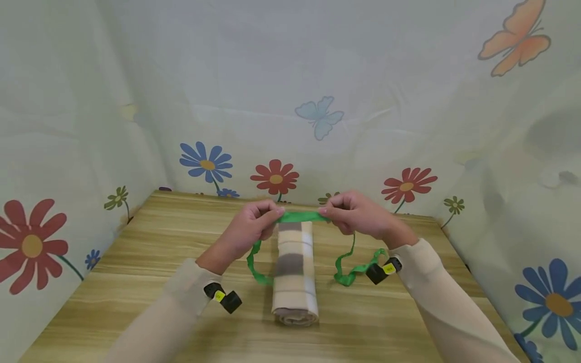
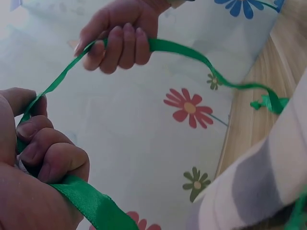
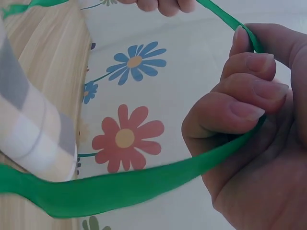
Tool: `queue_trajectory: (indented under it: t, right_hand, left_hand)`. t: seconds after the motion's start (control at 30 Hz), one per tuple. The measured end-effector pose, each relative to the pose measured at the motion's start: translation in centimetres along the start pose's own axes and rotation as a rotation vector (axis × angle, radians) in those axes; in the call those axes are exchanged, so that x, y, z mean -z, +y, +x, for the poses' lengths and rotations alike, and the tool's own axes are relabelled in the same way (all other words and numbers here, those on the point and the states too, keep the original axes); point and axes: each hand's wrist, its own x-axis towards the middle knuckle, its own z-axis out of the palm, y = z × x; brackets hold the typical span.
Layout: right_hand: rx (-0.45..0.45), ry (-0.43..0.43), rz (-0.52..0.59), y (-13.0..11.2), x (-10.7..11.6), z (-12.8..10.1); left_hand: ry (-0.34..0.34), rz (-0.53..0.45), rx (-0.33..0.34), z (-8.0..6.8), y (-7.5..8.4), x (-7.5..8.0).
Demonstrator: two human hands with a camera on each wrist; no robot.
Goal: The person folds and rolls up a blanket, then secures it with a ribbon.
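Both hands are hovering at the 12 o'clock end of the rolled blanket (image 1: 295, 267), left hand (image 1: 254, 222) and right hand (image 1: 358, 214) fingers pinching the green ribbon (image 1: 301, 217) taut.

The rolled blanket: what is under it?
The blanket lies on the wooden table. The green ribbon seems to pass beneath it, emerging at both sides; that stretch is hidden.

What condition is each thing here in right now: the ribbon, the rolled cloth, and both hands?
Green ribbon: stretched taut between both hands above the roll, its two ends hanging loose to the table.
Checked cloth: rolled up, lying on the wooden table, not tied.
Left hand: fingers curled, pinching the ribbon.
Right hand: fingers curled, pinching the ribbon.
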Motion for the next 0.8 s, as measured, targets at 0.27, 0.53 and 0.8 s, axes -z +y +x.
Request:
queue_trajectory:
  t: [0.27, 0.53, 0.8]
  right_hand:
    - [-0.021, 0.006, 0.044, 1.8, 0.0, -0.6]
    - [-0.045, 0.017, 0.074, 3.3, -0.1, -1.2]
    - [-0.072, 0.039, 0.118, 4.7, 0.2, -2.0]
  left_hand:
    - [0.015, 0.133, 0.079, -0.9, -0.5, 3.3]
    - [0.054, 0.193, 0.125, -1.6, -1.7, 6.5]
    - [0.065, 0.254, 0.124, -2.6, -2.8, 9.3]
